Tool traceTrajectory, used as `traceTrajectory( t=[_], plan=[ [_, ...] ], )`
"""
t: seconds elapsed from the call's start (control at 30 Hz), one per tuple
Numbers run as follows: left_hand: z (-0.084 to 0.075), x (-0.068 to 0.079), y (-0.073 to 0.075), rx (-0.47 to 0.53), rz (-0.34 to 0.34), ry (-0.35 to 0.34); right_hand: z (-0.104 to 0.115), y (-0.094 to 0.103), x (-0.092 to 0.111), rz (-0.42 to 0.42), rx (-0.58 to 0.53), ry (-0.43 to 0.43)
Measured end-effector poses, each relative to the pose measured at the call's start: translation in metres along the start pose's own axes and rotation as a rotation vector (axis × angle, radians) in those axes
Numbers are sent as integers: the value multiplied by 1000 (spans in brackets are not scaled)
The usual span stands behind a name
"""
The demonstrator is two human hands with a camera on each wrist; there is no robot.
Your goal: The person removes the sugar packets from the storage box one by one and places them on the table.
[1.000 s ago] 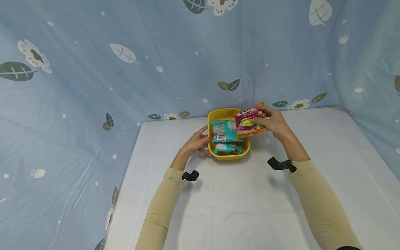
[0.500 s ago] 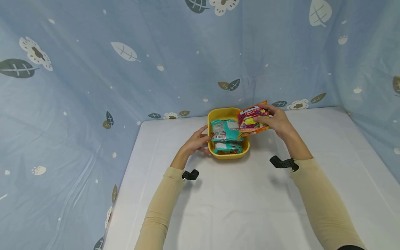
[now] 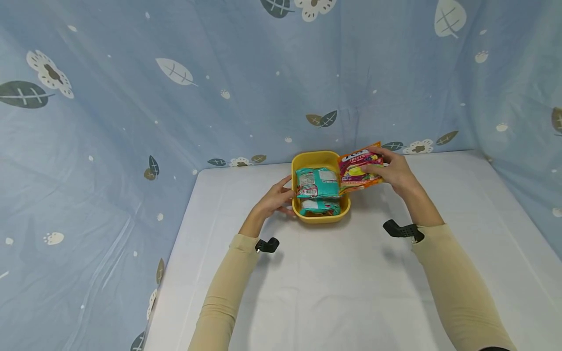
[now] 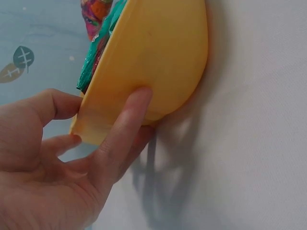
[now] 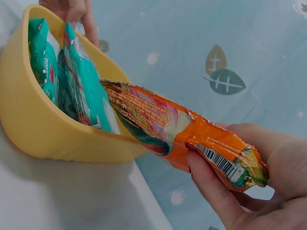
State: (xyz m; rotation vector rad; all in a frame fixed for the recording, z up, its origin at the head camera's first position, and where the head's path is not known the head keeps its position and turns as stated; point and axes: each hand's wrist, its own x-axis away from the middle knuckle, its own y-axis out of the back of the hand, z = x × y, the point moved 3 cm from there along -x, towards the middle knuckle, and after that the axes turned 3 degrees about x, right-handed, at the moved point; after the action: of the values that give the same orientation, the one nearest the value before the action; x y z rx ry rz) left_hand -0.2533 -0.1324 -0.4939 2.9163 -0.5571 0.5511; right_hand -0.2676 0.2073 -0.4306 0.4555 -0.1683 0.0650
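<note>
A yellow plastic bin [image 3: 322, 220] stands against the back curtain. Inside it sit a teal candy bag [image 3: 318, 182] and, nearer the front, a second teal candy bag [image 3: 320, 207]. My left hand [image 3: 275, 199] rests at the bin's left side, its fingers [image 4: 117, 136] spread and touching the outer wall and rim. Over the bin's right rim, my right hand [image 3: 394, 170] pinches an orange and magenta fruit candy bag [image 3: 357, 171] by its right end. This bag's left end still overlaps the rim in the right wrist view.
A white cloth [image 3: 333, 282] covers the table. Blue printed curtain [image 3: 246, 97] hangs close behind the bin and along both sides. Black wrist cameras sit on both forearms.
My right hand has shifted right with the orange and magenta candy bag, uncovering more of the bin's right rim and the teal bags. My left hand has stayed in place.
</note>
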Motion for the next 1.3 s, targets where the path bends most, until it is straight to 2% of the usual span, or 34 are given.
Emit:
traceTrajectory(
  t=[1.3],
  plan=[
    [3,-4,2,5,-9,9,-15,13,5,-23,-44,-4]
  ],
)
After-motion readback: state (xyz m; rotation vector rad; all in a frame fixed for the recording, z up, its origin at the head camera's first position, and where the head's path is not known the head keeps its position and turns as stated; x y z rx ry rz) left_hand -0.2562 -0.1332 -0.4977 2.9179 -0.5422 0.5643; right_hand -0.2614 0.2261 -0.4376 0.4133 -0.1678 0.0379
